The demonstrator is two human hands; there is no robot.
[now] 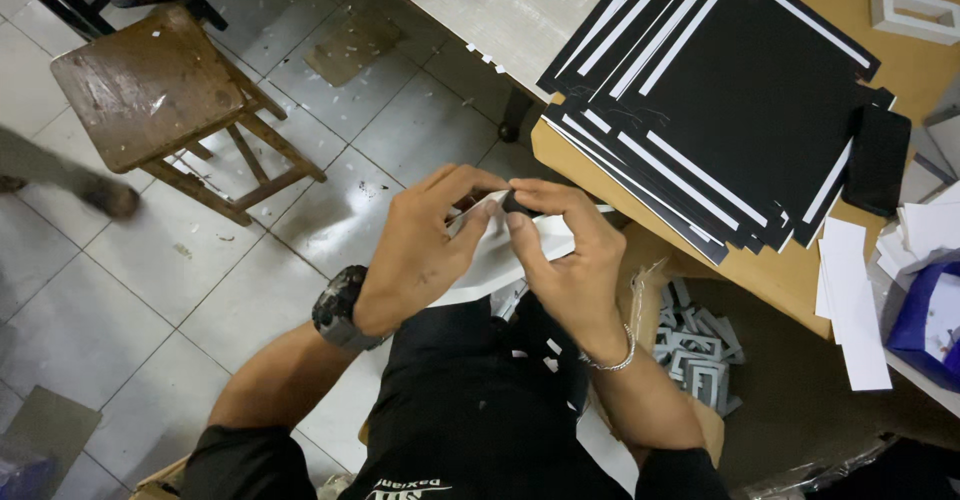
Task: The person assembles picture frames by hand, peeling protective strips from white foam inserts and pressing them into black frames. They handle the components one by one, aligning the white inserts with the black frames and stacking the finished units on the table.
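My left hand (420,250) and my right hand (565,255) meet over my lap, both pinching a folded white card piece (495,260) with a small black part at its top edge. The fingertips of both hands touch near that black part. A dark watch sits on my left wrist and a silver bracelet on my right. To the right, a fanned stack of black sheets with white strips (720,100) lies on the wooden table (780,280).
A black phone (878,158) rests by the stack. White paper strips (850,300) hang at the table edge. A box of grey card frames (695,355) stands below. A wooden stool (150,90) is on the tiled floor at left, near another person's foot (105,198).
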